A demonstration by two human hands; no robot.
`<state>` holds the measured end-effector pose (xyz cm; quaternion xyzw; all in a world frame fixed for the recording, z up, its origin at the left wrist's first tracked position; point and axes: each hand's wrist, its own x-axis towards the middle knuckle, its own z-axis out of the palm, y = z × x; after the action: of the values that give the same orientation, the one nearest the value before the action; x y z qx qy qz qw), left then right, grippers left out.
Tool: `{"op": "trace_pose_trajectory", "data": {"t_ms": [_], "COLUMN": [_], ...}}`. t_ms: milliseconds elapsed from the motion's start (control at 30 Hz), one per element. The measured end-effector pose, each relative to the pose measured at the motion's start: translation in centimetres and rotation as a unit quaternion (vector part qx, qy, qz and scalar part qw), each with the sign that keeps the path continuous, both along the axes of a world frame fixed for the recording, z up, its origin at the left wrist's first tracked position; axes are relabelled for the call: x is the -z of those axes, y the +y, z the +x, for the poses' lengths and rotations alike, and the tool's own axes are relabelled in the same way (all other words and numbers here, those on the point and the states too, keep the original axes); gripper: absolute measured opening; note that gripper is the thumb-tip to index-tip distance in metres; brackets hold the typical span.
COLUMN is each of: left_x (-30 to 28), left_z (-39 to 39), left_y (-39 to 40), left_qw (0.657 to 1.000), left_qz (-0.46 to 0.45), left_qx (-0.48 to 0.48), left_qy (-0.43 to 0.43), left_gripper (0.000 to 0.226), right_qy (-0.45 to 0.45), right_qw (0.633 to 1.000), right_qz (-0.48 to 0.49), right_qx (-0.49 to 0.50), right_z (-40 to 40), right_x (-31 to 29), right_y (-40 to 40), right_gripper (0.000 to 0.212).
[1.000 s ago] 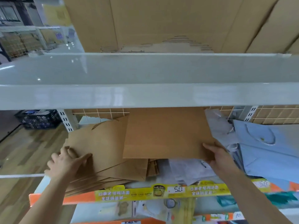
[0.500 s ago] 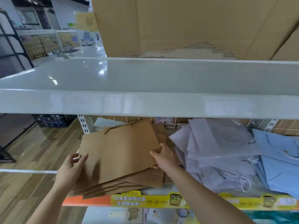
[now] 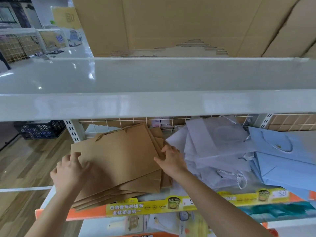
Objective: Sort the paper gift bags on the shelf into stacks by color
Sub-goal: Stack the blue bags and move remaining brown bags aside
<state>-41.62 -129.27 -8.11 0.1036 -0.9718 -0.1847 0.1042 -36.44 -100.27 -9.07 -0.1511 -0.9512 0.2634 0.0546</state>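
Kraft-brown paper is the landmark: a fanned stack of brown bags (image 3: 118, 159) lies flat at the left end of the shelf (image 3: 153, 206), under the glossy white upper shelf (image 3: 153, 103). Left of the stack the shelf ends at a slotted white upright (image 3: 72, 130), and beyond it there is open wood floor (image 3: 25, 159) with a dark crate (image 3: 40, 130) farther back. The left hand (image 3: 70, 170) rests on the stack's left edge, fingers loosely bent over the top bag, touching it rather than gripping. The top bag is plain and uncreased, its long axis running left to right and tilted slightly, with the brown cord handles at the far edge pointing to the wire grid back (image 3: 136, 120). Lower bags splay out toward the near left corner, overhanging the orange and yellow price strip (image 3: 150, 208). The right hand (image 3: 171, 160) meets the stack's right edge, thumb on the top bag and fingers spread against the edges below, pressing, not clenched. Just right of the stack, touching that hand, lies a loose heap of white bags (image 3: 213, 154) with twisted cord handles, lying at mixed angles. Farther right, blue bags (image 3: 287, 159) overlap the white ones and run out of view. Headroom between stack and upper shelf is modest.
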Motion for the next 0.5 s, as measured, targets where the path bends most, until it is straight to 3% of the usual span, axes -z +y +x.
{"op": "trace_pose_trajectory", "data": {"t_ms": [67,200,500], "left_x": [-1.0,-3.0,-5.7], "left_z": [0.2,1.3,7.1], "left_y": [2.3,7.9,20.7], "left_qw": [0.999,0.984,0.945], "left_qz": [0.009,0.109,0.153], "left_qx": [0.047,0.139,0.289], "left_qy": [0.022,0.032,0.001], "left_gripper": [0.037,0.021,0.012], "right_qy": [-0.002,0.024,0.076], "right_qw": [0.999,0.992,0.986], "right_qz": [-0.048,-0.126,-0.14], "right_qx": [-0.005,0.0,0.043], "right_z": [1.2,3.9,12.5], "right_x": [-0.9,-3.5,-7.0], "right_y": [1.7,5.6,16.2], "right_gripper": [0.037,0.022,0.018]}}
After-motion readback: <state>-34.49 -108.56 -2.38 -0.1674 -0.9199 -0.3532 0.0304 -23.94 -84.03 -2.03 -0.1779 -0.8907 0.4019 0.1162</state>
